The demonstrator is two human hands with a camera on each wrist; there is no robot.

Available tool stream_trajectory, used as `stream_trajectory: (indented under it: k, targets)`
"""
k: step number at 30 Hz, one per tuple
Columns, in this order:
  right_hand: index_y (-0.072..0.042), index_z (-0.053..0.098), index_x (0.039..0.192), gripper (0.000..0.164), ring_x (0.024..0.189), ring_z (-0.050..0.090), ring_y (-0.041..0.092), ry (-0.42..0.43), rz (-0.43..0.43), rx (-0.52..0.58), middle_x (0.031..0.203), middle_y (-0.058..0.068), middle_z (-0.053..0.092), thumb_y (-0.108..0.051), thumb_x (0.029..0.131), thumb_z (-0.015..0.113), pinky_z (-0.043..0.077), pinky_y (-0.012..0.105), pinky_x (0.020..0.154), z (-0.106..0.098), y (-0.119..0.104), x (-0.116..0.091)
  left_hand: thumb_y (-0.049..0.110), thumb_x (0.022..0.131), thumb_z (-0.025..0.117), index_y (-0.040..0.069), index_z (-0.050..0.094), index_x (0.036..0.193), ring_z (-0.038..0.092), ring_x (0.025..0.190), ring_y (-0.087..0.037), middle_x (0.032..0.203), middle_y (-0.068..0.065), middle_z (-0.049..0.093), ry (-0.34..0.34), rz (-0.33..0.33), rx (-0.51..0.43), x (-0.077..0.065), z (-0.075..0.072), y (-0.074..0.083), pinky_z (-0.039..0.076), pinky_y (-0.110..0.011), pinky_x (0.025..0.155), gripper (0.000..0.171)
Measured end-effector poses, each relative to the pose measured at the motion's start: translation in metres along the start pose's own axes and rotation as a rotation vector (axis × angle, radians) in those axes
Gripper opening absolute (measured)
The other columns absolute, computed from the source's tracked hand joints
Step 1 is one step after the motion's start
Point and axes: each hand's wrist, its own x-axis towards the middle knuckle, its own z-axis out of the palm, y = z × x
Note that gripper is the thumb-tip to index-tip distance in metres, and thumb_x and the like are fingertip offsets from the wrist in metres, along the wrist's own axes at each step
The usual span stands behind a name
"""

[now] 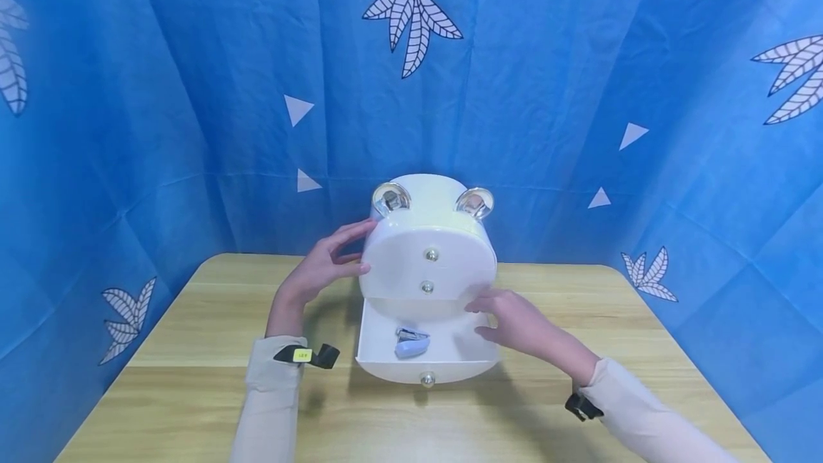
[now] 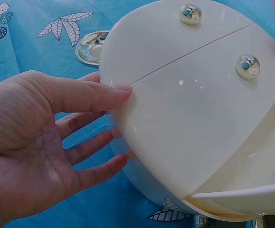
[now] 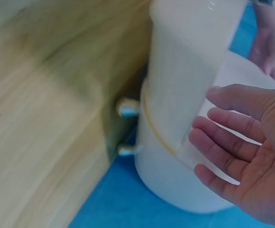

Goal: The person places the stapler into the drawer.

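Note:
A white rounded drawer box (image 1: 395, 259) with shiny ear-shaped rings on top stands on the table. Its bottom drawer (image 1: 459, 352) is pulled out toward me, and a small light-purple stapler (image 1: 412, 343) lies inside. My left hand (image 1: 324, 263) rests against the box's left side. In the left wrist view, the left thumb (image 2: 120, 92) touches the front edge while the fairly straight fingers lie along the side wall. Over the right side of the pulled-out drawer is my right hand (image 1: 514, 320), its fingers loosely bent with nothing between them.
Round shiny knobs (image 1: 427, 287) stick out from the drawer fronts, one of them on the open drawer. The wooden table (image 1: 193, 391) reaches back to a blue patterned curtain (image 1: 546, 127) behind the box. Short metallic legs (image 3: 128, 108) show under the box.

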Motion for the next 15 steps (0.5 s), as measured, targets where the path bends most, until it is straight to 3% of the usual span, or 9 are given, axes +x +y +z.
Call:
stream_trajectory:
  k: [8, 15]
  targets:
    - [-0.001, 0.074, 0.114, 0.032, 0.098, 0.072, 0.029, -0.017, 0.141, 0.041, 0.109, 0.012, 0.076, -0.006, 0.083, 0.081, 0.061, 0.046, 0.085, -0.033, 0.026, -0.026, 0.011, 0.09, 0.077, 0.026, 0.048, 0.153, 0.028, 0.154, -0.027, 0.163, 0.006, 0.036, 0.009, -0.01, 0.015, -0.001, 0.001, 0.001, 0.039, -0.061, 0.116, 0.071]
    - [-0.001, 0.073, 0.117, 0.039, 0.096, 0.07, 0.028, -0.22, 0.221, 0.092, 0.109, 0.011, 0.075, -0.011, 0.081, 0.084, 0.061, 0.039, 0.08, -0.053, 0.059, -0.057, 0.011, 0.089, 0.078, 0.025, 0.048, 0.153, 0.028, 0.154, -0.028, 0.164, 0.005, 0.036, 0.006, -0.01, 0.009, 0.001, 0.001, -0.001, 0.039, -0.061, 0.115, 0.072]
